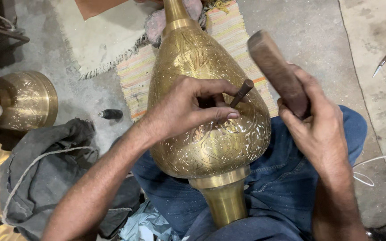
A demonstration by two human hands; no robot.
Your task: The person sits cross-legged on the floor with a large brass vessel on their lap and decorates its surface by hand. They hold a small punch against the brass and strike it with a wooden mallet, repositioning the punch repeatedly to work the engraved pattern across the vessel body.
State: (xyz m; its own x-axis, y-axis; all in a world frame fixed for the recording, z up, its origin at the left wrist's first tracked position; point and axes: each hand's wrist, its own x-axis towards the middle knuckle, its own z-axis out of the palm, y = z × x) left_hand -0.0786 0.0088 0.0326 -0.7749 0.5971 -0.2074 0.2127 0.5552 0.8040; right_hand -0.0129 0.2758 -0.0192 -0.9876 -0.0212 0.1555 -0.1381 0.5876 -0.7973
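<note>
Our left hand [186, 109] reaches in from the lower left, forearm bare, fingers pinched together and thumb stretched across. Our right hand [316, 120] is raised at the right, fingers curled tight, wrist cocked.

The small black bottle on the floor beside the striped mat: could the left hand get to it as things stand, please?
Probably yes. The black bottle lies in the open on the floor, nothing covering it, just past the left hand. That hand is holding a chisel against the brass vase, though.
</note>
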